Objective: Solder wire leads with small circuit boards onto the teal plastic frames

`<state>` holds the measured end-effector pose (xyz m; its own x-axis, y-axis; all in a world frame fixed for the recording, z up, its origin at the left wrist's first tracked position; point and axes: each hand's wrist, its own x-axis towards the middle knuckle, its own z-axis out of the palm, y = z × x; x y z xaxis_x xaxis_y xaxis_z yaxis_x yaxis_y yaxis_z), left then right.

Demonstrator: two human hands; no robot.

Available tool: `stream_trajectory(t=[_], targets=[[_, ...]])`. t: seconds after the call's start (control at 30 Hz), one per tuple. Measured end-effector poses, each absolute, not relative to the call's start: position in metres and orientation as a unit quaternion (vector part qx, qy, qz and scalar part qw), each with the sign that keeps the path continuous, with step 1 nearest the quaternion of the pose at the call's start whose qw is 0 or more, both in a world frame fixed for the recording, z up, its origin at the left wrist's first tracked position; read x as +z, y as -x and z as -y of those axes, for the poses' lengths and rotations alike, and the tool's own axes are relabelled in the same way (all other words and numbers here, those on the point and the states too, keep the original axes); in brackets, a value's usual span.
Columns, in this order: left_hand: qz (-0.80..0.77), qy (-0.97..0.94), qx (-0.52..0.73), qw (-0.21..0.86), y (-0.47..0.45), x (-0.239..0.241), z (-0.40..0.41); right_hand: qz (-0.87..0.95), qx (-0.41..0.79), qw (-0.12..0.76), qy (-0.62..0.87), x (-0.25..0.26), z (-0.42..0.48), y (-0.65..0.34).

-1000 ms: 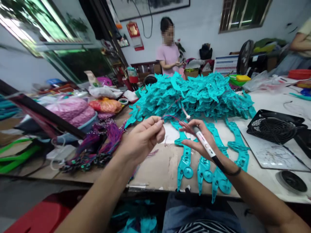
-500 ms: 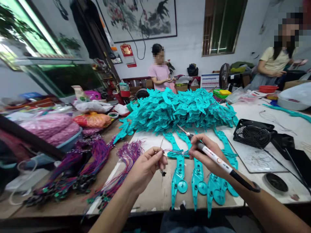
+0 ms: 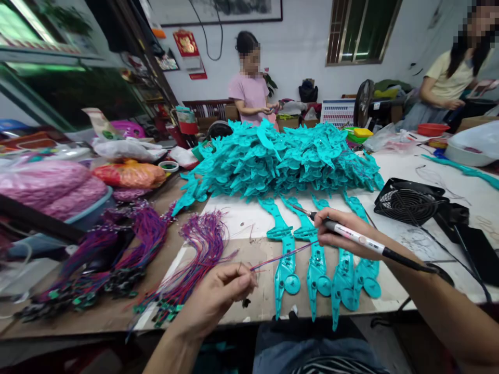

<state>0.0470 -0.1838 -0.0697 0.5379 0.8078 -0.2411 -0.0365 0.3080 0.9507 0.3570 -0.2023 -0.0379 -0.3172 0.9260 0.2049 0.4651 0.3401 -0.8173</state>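
My right hand (image 3: 343, 231) is closed around a soldering iron (image 3: 356, 238), its tip pointing up and left. A thin red and purple wire (image 3: 284, 254) runs from under my right fingers to my left hand (image 3: 230, 288), whose fingers are pinched on it. A small dark connector (image 3: 246, 302) shows just below the left hand. Beneath and beyond the wire, several turquoise plastic parts (image 3: 286, 249) lie in a row on the table, each with a round disc and a pointed end. Left of them lies a bundle of purple-red wires (image 3: 202, 234).
A large heap of turquoise parts (image 3: 273, 161) rises behind the row. A black fan (image 3: 409, 200) stands to the right. More wire bundles (image 3: 144, 234) and a blue basin (image 3: 97, 208) with pink bagged pieces fill the left. Two people (image 3: 251, 93) are across the table.
My left hand has moved left and down, drawing the wire out longer between the hands. The right hand with the soldering iron has shifted slightly right. The whole view has tilted downward.
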Motion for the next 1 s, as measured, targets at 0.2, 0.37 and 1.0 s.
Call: stream_trajectory(t=[0.2,0.37,1.0], targets=[[-0.42,-0.537,0.236,0.692,-0.054,-0.101,0.182,0.808,0.235,0.261,0.473,-0.048,0.166,-0.366],[-0.463,-0.526,0.218,0.679,-0.058,-0.119,0.178,0.813,0.263,0.221,0.47,-0.062,0.145,-0.363],[-0.504,-0.53,0.209,0.649,-0.05,-0.135,0.177,0.78,0.284,0.188,0.524,-0.065,0.194,-0.361]])
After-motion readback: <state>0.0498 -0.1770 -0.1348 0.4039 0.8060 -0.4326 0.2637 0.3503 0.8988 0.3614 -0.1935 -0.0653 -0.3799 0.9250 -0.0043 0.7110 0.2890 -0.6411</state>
